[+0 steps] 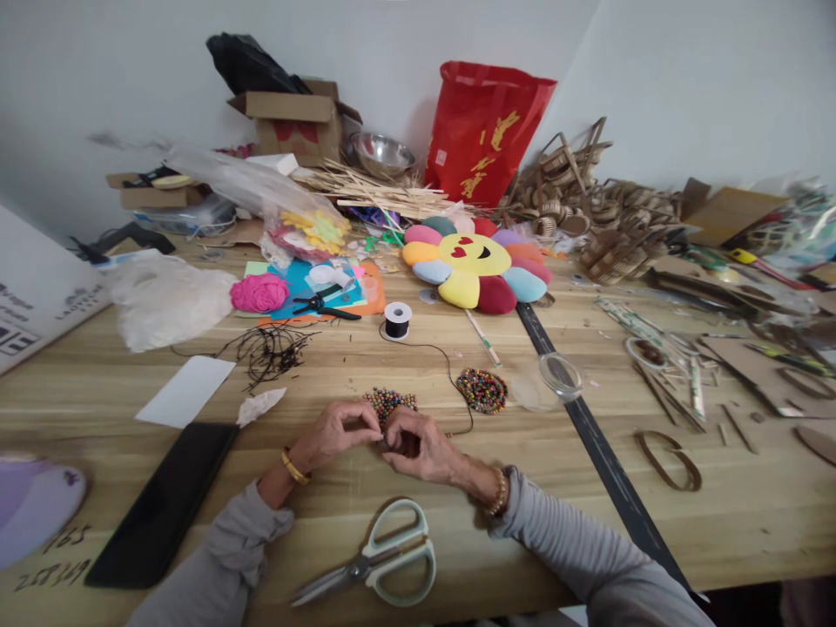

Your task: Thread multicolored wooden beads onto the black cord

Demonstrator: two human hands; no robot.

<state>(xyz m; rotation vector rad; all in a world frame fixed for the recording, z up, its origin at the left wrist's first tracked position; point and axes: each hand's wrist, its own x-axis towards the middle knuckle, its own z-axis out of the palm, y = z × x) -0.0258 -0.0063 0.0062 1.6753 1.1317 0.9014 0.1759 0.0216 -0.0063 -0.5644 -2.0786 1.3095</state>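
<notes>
My left hand and my right hand meet fingertip to fingertip over the wooden table, both pinched closed. What lies between the left fingertips is too small to make out. A thin black cord runs from a white spool round to my right hand, with a few small beads beside that hand. Just beyond my fingers lies a loose heap of multicoloured beads. Strung beads lie coiled to its right. Nearer me rests a pair of pale-handled scissors.
A black phone, white card and tangled cord pieces lie at left. Black-handled pliers and a flower cushion sit farther back. A clear round container and a dark strip are at right.
</notes>
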